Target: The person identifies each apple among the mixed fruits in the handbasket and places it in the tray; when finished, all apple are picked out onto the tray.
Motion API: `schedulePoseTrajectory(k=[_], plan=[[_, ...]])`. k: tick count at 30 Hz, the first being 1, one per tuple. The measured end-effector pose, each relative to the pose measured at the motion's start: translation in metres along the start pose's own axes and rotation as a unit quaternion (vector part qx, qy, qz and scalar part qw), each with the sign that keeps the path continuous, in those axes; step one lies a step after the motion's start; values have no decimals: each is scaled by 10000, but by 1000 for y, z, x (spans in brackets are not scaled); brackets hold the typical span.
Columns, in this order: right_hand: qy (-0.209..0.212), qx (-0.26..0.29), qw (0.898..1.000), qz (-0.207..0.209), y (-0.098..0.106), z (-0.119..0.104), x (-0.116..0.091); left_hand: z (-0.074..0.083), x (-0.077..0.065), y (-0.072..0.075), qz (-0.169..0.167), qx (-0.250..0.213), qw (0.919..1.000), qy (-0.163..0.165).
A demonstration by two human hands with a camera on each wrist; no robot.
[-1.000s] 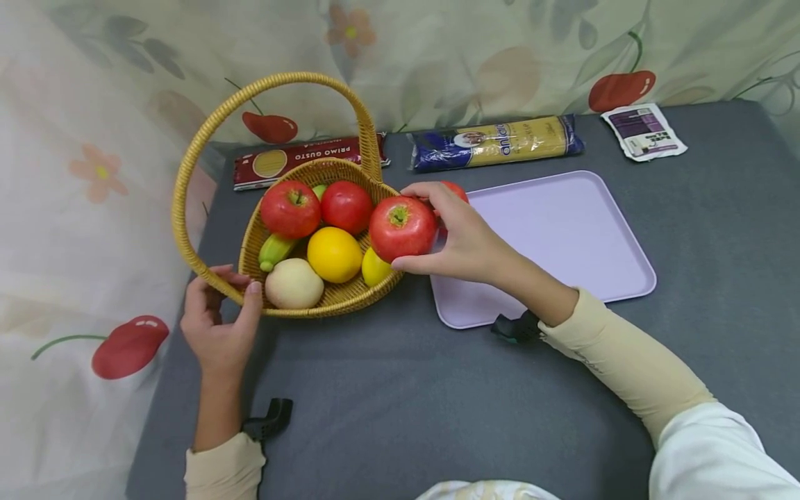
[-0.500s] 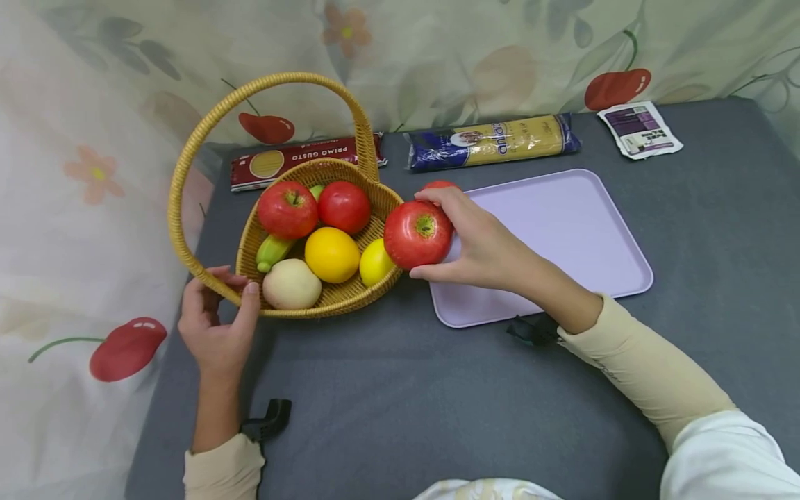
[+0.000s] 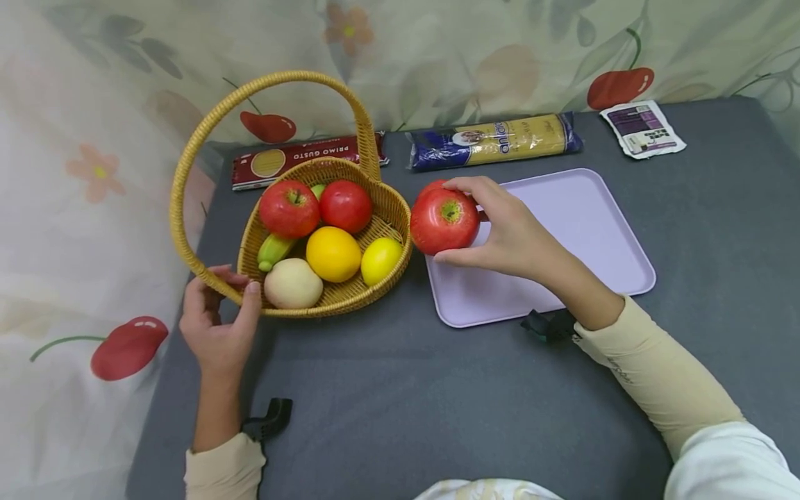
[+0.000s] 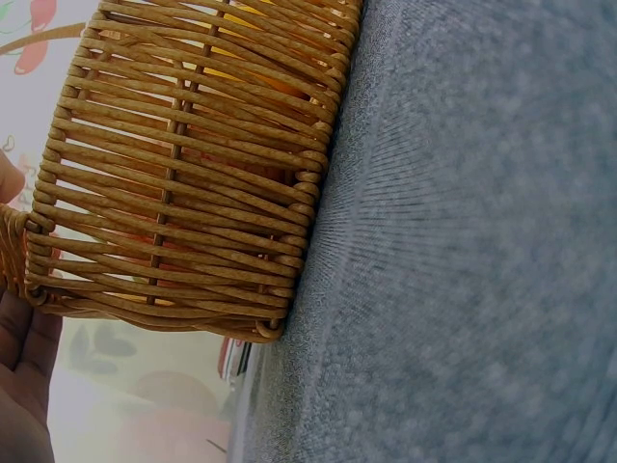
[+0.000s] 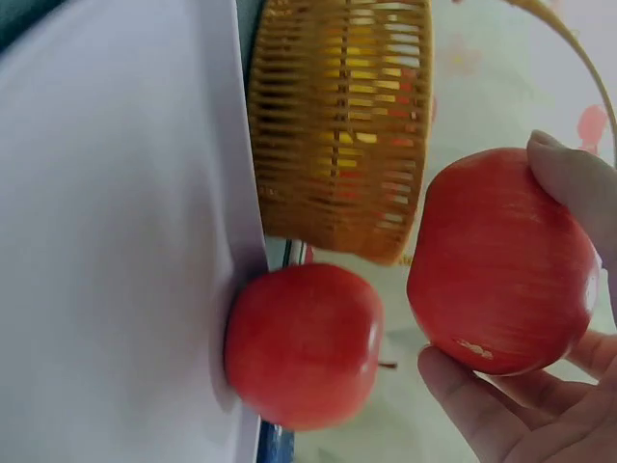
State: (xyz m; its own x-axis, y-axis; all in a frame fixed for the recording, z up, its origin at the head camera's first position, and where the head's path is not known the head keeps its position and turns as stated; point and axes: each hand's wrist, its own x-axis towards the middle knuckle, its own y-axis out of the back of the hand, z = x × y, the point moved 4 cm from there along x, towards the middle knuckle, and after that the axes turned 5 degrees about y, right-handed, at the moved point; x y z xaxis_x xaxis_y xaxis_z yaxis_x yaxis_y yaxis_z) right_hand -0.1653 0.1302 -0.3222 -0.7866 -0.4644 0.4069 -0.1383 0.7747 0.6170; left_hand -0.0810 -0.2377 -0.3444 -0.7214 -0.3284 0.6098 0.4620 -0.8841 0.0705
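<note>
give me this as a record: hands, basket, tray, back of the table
left hand: holds wicker basket by its handle
right hand: grips red apple, raised near left end of lilac tray
in basket: stemmed apple, round red fruit, yellow-orange fruit, lemon, peach-like fruit, green item
on tray: another apple
at back: maroon packet, blue-gold packet, purple-white pouch

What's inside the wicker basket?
In the wicker basket: a red apple, a second red fruit, an orange, a lemon, a pale round fruit, a yellow-green piece. A green bit shows between the reds; its remainder, and anything underneath, is covered.
</note>
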Motion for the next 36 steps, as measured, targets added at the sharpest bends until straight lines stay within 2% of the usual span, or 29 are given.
schedulePoseTrajectory(k=[14,20,26,32,36], plan=[[-588,8,9972,451,29,17,1,1,-1,0,-53,125,9999,7],[-929,-169,9940,543,42,25,3,1,0,0,-19,116,9999,-22],[-1295,-338,9895,539,51,40,3,1,0,1,14,101,9999,-24],[-1777,-299,9830,366,53,57,1,1,0,1,11,67,10000,-32],[-1907,-322,9808,249,51,66,0,1,0,1,-29,90,10000,-20]])
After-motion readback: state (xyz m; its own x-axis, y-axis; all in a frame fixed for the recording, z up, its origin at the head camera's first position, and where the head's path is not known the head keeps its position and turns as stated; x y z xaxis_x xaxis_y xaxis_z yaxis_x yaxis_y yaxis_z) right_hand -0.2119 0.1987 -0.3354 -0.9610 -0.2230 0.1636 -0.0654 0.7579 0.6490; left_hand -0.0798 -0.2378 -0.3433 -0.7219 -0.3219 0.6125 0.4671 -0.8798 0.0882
